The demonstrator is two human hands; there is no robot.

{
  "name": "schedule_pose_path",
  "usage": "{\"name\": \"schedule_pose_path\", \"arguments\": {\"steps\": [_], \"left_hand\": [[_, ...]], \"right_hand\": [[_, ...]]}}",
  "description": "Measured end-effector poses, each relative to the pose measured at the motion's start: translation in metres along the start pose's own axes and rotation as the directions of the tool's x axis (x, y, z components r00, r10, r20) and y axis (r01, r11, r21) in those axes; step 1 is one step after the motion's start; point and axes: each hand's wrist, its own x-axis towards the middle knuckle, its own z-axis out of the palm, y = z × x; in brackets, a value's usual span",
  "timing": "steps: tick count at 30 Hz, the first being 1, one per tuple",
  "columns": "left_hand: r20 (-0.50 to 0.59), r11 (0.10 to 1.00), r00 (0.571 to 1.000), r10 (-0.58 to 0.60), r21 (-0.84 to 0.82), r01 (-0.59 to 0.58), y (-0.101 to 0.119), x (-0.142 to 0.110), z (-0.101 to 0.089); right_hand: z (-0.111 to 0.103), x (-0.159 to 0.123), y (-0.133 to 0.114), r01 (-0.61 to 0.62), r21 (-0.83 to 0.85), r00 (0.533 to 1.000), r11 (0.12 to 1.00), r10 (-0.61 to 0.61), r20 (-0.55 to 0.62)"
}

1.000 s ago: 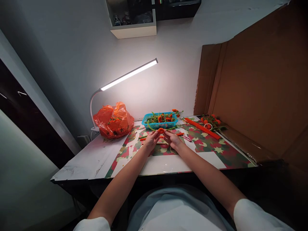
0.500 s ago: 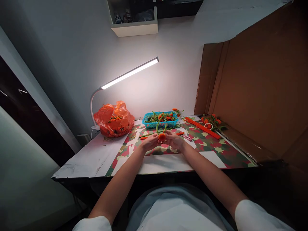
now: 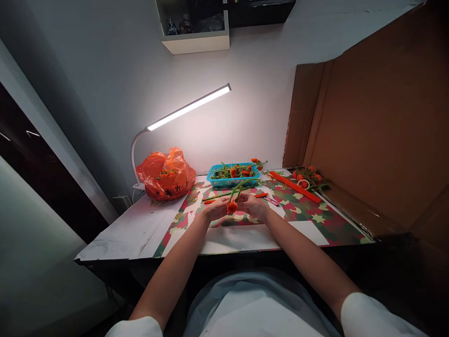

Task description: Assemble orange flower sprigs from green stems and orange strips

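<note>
Between my two hands is an orange pipe-cleaner flower (image 3: pixel 232 207), its fuzzy head facing me and its green stems pointing up and away to the right. My left hand (image 3: pixel 216 208) pinches it from the left side. From the right, my right hand (image 3: pixel 253 206) has its fingers closed on the same flower near the stems. Just beyond my hands lie green pipe cleaners (image 3: pixel 219 194) and orange ones (image 3: pixel 261 194) on the patterned mat. Pink-handled scissors (image 3: pixel 271 201), partly visible, rest to the right of my right hand.
A blue basket (image 3: pixel 231 183) with flowers and stems stands at the back. Left of it sits an orange plastic bag (image 3: pixel 168 180) under a lit lamp (image 3: pixel 189 106). Orange pipe cleaners (image 3: pixel 294 186) and more flowers (image 3: pixel 308 175) lie right, beside a cardboard wall (image 3: pixel 368 131).
The flower head has moved slightly down and left in my fingers. Its stems, upright and spread before, now lean to the right and lie closer together.
</note>
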Motion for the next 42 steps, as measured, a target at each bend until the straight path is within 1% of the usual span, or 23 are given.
{"name": "schedule_pose_path", "arguments": {"steps": [2,3,5,6,7,8,11,13,16,21,23,26,30,34,37,42], "left_hand": [[-0.105,0.998,0.993,0.049,-0.042,-0.054,0.005,0.001,0.002],[-0.146,0.997,0.988,0.044,-0.055,-0.052,0.006,0.002,0.003],[-0.17,0.997,0.985,-0.014,-0.08,0.0,0.009,0.003,0.006],[-0.154,0.995,0.987,-0.045,-0.095,0.03,0.01,0.003,0.007],[-0.143,0.993,0.988,-0.051,-0.11,0.035,0.01,0.003,0.008],[-0.149,0.993,0.988,-0.03,-0.119,0.012,0.011,0.003,0.01],[-0.22,0.988,0.973,0.074,-0.113,-0.101,0.01,0.002,0.012],[-0.236,0.986,0.966,0.105,-0.103,-0.133,0.008,0.003,0.011],[-0.208,0.985,0.972,0.109,-0.107,-0.133,0.007,0.004,0.009],[-0.123,0.989,0.988,0.089,-0.105,-0.102,0.007,0.004,0.007],[-0.077,0.992,0.993,0.091,-0.079,-0.097,0.007,0.003,0.008],[-0.031,0.99,0.99,0.141,0.009,-0.14,0.006,0.003,0.01],[-0.068,0.977,0.979,0.191,0.107,-0.183,0.001,0.005,0.012],[-0.113,0.98,0.98,0.167,0.128,-0.152,-0.001,0.006,0.009],[-0.108,0.988,0.988,0.108,0.125,-0.094,0.0,0.005,0.005],[-0.094,0.996,0.995,0.031,0.092,-0.023,0.002,0.003,-0.001]], "right_hand": [[0.0,0.0,-0.004,0.121,-0.18,0.991,0.976,-0.128,-0.026],[-0.001,0.0,-0.007,0.193,-0.289,0.974,0.938,-0.218,-0.056],[-0.002,-0.002,-0.011,0.282,-0.467,0.922,0.838,-0.371,-0.11],[-0.003,-0.003,-0.013,0.302,-0.524,0.903,0.797,-0.415,-0.112],[-0.003,-0.004,-0.015,0.319,-0.56,0.892,0.764,-0.443,-0.096],[-0.004,-0.004,-0.016,0.34,-0.583,0.884,0.738,-0.462,-0.068],[-0.005,-0.005,-0.017,0.409,-0.607,0.852,0.681,-0.523,-0.012],[-0.005,-0.004,-0.017,0.436,-0.618,0.831,0.654,-0.556,-0.001],[-0.006,-0.003,-0.016,0.462,-0.646,0.809,0.608,-0.587,0.026],[-0.007,-0.002,-0.014,0.526,-0.671,0.774,0.523,-0.622,0.123],[-0.007,-0.001,-0.013,0.541,-0.678,0.769,0.497,-0.618,0.161],[-0.008,0.0,-0.011,0.536,-0.716,0.773,0.448,-0.602,0.202],[-0.01,0.001,-0.007,0.526,-0.767,0.773,0.368,-0.582,0.251],[-0.011,0.001,-0.006,0.526,-0.789,0.775,0.318,-0.561,0.29],[-0.011,0.0,-0.007,0.523,-0.793,0.784,0.314,-0.543,0.302],[-0.012,0.001,-0.007,0.494,-0.805,0.798,0.33,-0.54,0.268]]}}
